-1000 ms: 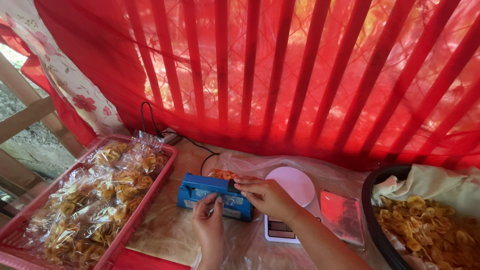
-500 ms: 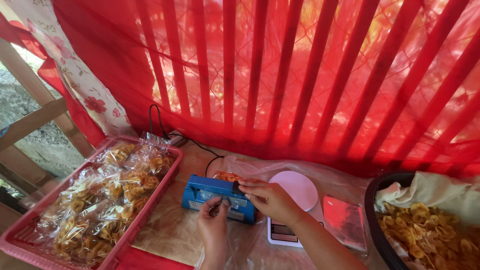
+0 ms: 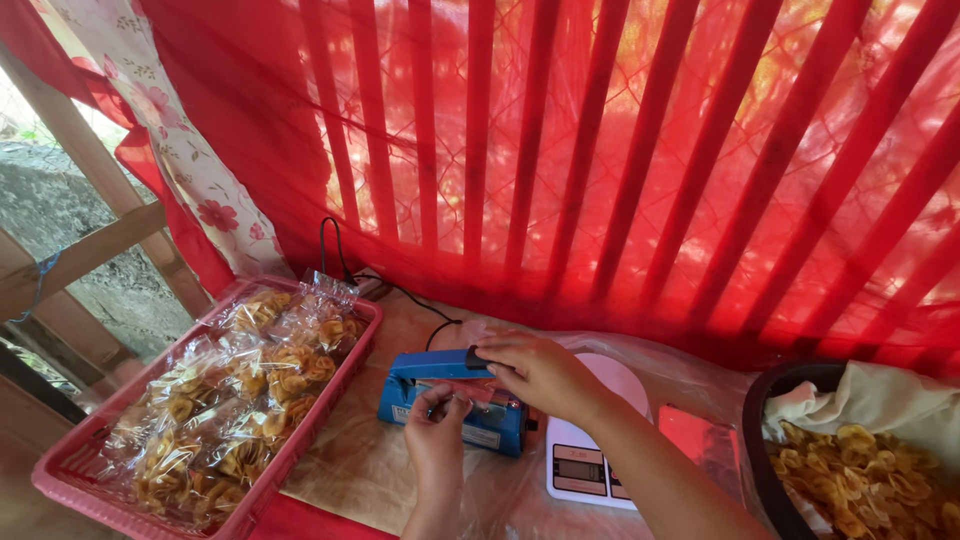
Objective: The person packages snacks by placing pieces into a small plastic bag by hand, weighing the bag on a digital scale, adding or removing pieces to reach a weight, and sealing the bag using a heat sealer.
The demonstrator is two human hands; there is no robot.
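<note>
Right hand (image 3: 535, 372) laid over the raised arm of the blue sealer (image 3: 455, 398), fingers curled around the black grip at the arm's end, thumb underneath: placed to press the arm down onto the base. Left hand (image 3: 440, 432) reaching up from below, fingertips pinched narrow on the edge of a clear bag (image 3: 472, 388) fed into the sealer's mouth, apparently to keep the bag's edge flat and straight between arm and base. Only a sliver of reddish plastic showing there; contents of that bag not visible.

Sealer set near the middle of the surface (image 3: 350, 470), square to the body, black cord (image 3: 345, 255) trailing back toward the red cloth (image 3: 600, 150) behind. White scale (image 3: 590, 455) just beside the sealer on its right, partly hidden under the right forearm, wrapped in thin clear film, probably against crumbs and oil.

Left of the sealer, a pink tray (image 3: 345, 385) lying lengthwise, filled with clear packets (image 3: 230, 400) of golden curled chips, heaped loosely and overlapping, close enough for the left hand to reach. At the far right, a dark round basin (image 3: 757, 450), lined with pale cloth (image 3: 870, 400), holding loose chips (image 3: 865, 470) of the same kind, unbagged. Between scale and basin, a small flat red piece under the film, too unclear to name.
</note>
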